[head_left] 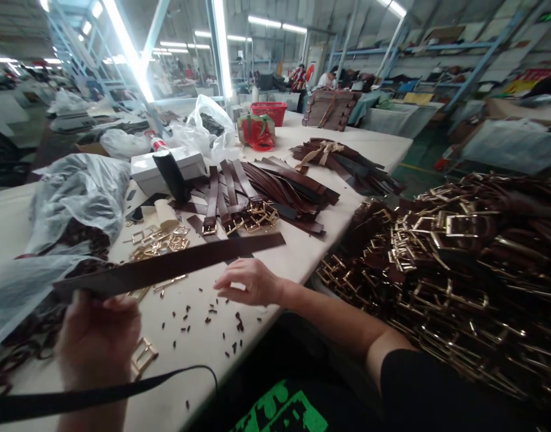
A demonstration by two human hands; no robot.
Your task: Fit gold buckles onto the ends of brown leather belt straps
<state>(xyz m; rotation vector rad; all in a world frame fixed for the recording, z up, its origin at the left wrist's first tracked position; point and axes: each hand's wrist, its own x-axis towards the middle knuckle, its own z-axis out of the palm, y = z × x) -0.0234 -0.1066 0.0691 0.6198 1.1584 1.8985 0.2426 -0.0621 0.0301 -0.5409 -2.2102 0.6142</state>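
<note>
Strap up in the air, dark and flat, slanting above the pale table! Left hand closed on its left end, fingers blurred but firmly wrapped. And over to the right hand: just below the strap's other end, fingers half curled, a gap behind the thumb, no telling about anything small between the tips. Beneath, a scatter of little dark bits across the tabletop. Past the strap, loose gold buckles in a pile, then a fanned stack of straps. Off to the right, a great heap of buckled belts!
</note>
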